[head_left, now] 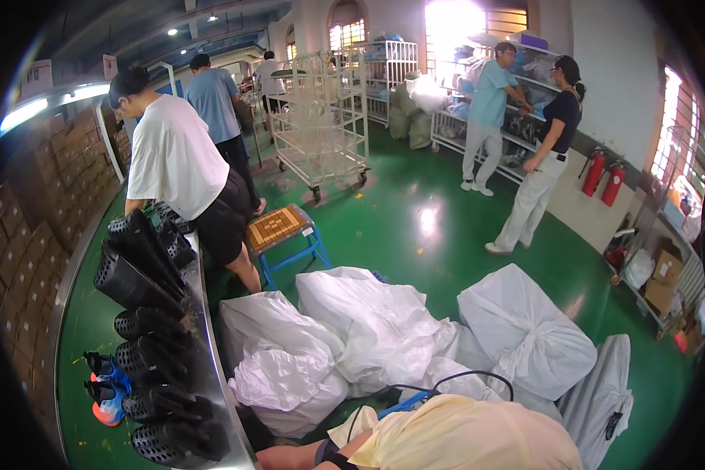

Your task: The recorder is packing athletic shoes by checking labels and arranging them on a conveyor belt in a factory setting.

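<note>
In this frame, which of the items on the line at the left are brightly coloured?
The blue-and-orange shoes, on the green surface. Their colours set them apart from the black perforated pieces to their right.

Five people (pixel 180 153) on their feet, two red extinguishers (pixel 594 174), one stool (pixel 280 225)! White sacks (pixel 525 329), at least four! Black shoes (pixel 149 356), six or more, crowding too tightly for an exact figure; colourful shoes (pixel 108 409), two! And boxes (pixel 23 301), dozens, too packed to number!
</note>
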Demonstrator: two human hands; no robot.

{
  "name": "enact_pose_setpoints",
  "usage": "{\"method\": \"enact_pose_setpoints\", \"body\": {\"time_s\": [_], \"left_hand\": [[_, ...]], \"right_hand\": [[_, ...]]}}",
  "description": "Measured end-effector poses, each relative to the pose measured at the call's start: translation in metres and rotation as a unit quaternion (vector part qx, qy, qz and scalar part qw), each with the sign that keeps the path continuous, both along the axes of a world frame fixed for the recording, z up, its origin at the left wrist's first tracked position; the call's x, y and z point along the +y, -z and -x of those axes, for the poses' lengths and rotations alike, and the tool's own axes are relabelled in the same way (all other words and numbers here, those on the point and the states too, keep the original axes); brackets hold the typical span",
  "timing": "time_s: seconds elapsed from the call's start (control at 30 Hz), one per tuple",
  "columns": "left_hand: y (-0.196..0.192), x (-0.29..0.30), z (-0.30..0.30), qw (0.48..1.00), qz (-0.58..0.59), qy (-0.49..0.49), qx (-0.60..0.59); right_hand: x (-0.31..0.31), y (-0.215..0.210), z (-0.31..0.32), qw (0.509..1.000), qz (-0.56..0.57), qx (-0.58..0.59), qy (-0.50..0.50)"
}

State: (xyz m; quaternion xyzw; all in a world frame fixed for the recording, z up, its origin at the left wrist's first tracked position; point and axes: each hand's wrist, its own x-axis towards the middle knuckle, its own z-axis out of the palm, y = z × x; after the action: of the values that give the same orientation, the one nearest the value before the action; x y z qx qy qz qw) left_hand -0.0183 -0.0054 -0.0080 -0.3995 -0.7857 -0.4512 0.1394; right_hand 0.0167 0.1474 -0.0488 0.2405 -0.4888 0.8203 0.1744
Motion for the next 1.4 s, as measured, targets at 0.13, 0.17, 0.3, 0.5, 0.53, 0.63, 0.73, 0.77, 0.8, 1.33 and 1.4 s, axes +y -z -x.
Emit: {"method": "enact_pose_setpoints", "body": {"time_s": [0.13, 0.17, 0.3, 0.5, 0.53, 0.63, 0.73, 0.77, 0.8, 1.33, 1.4], "left_hand": [[0.008, -0.009, 0.008, 0.998, 0.055, -0.014, 0.014], [0.008, -0.008, 0.01, 0.998, 0.051, -0.01, 0.021], [0.007, -0.007, 0.013, 0.998, 0.034, 0.006, 0.054], [0.003, -0.01, 0.012, 0.995, 0.01, -0.034, 0.091], [-0.002, -0.008, 0.012, 0.995, 0.003, -0.032, 0.094], [-0.005, -0.01, 0.02, 0.995, -0.011, -0.054, 0.079], [0.014, -0.036, 0.045, 0.997, 0.005, -0.035, 0.062], [0.011, -0.049, 0.051, 0.999, 0.011, -0.004, 0.052], [-0.002, -0.039, 0.045, 0.998, -0.041, -0.032, 0.037], [0.062, 0.183, 0.411, 0.969, 0.231, -0.016, 0.083], [0.102, 0.221, 0.467, 0.937, 0.345, -0.047, 0.011]], "right_hand": [[0.002, -0.002, -0.002, 1.0, 0.01, -0.018, 0.006], [0.003, -0.003, -0.003, 0.999, 0.004, -0.029, 0.012], [0.006, -0.001, 0.001, 0.999, -0.025, -0.016, 0.04], [-0.006, 0.001, 0.022, 0.987, -0.112, 0.047, 0.101], [-0.004, -0.002, 0.021, 0.987, -0.131, 0.018, 0.092], [-0.002, -0.005, 0.031, 0.98, -0.187, -0.056, 0.024], [-0.006, -0.024, 0.031, 0.982, -0.182, -0.06, -0.006], [-0.01, -0.026, 0.035, 0.984, -0.17, -0.046, -0.016], [-0.01, -0.028, 0.038, 0.982, -0.185, -0.04, -0.021], [0.225, 0.076, 0.031, 0.907, -0.038, -0.374, 0.191], [0.24, 0.088, 0.031, 0.896, -0.036, -0.39, 0.208]]}}
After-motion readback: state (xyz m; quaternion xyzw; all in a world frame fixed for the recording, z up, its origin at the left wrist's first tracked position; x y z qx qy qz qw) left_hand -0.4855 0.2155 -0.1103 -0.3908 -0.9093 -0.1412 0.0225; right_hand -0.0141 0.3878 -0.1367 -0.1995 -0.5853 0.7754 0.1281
